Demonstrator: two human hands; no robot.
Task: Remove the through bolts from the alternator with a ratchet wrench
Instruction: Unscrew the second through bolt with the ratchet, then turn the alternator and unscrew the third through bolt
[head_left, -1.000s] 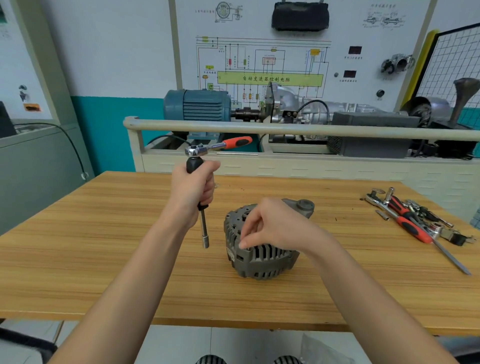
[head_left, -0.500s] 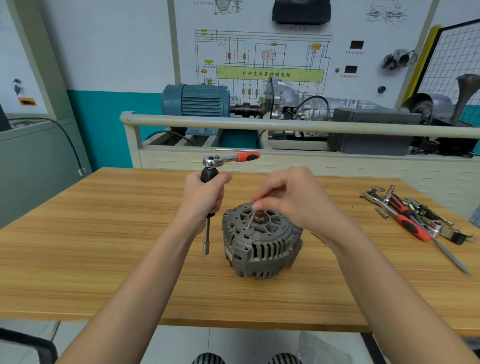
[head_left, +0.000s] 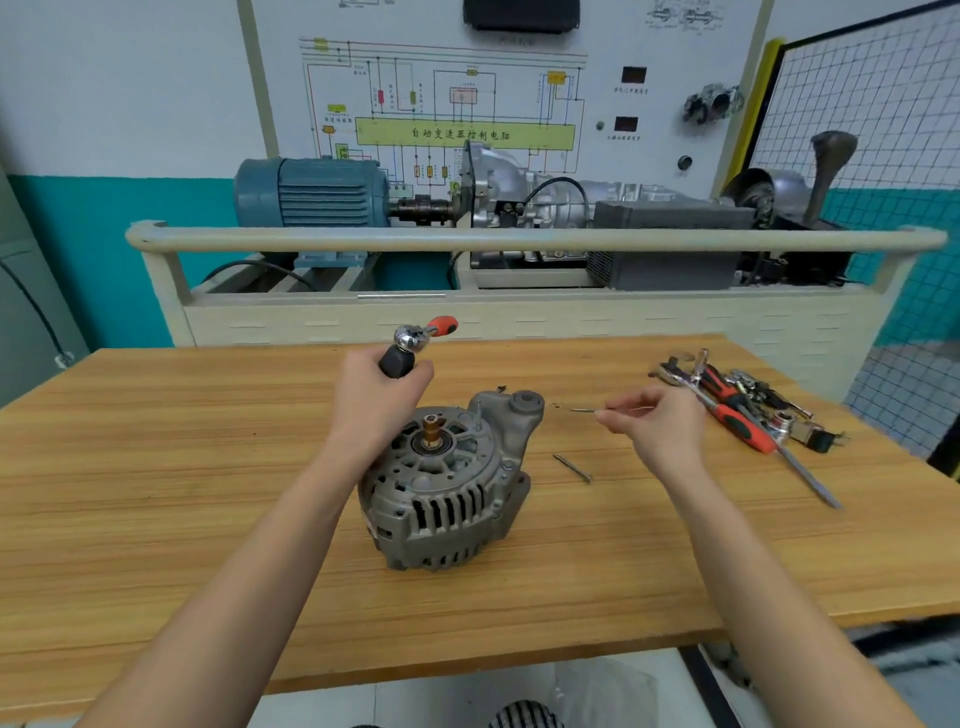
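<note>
My left hand (head_left: 382, 397) gripped the black-handled chrome ratchet wrench (head_left: 410, 345); my right hand (head_left: 662, 423) pinched a thin steel through bolt (head_left: 582, 410) beside the grey cast-metal alternator (head_left: 447, 488).

Left hand (head_left: 376, 397) is curled into a fist, forearm reaching in from bottom left. Right hand (head_left: 660, 423) is out to the right, fingertips pinched.

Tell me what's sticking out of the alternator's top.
A brass-coloured shaft rises from the alternator centre; one thin bolt stands near the lug. The left hand covers the far-left edge.
</note>
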